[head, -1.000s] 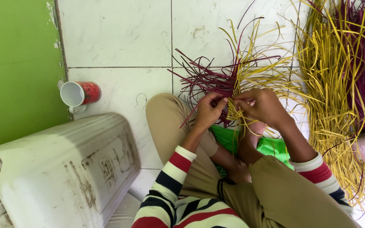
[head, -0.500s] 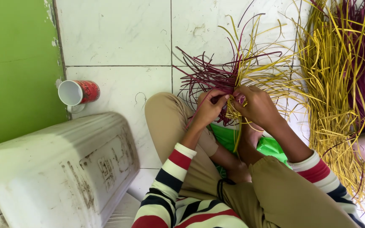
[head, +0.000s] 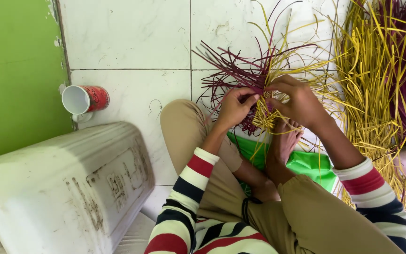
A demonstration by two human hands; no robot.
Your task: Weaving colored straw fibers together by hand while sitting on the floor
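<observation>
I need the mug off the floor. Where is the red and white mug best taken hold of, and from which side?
Grip the red and white mug around its red body, coming down from above. It lies on its side on the tiled floor, white mouth toward the green wall, so the rounded side faces up. No handle shows. A large white jerrycan sits just below it, so that side looks tighter.

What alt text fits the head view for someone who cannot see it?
Seated on a white tiled floor, a person's left hand and right hand pinch a weaving of purple and yellow strips. A loose strip pile lies right; a cup and white jug left.
</observation>
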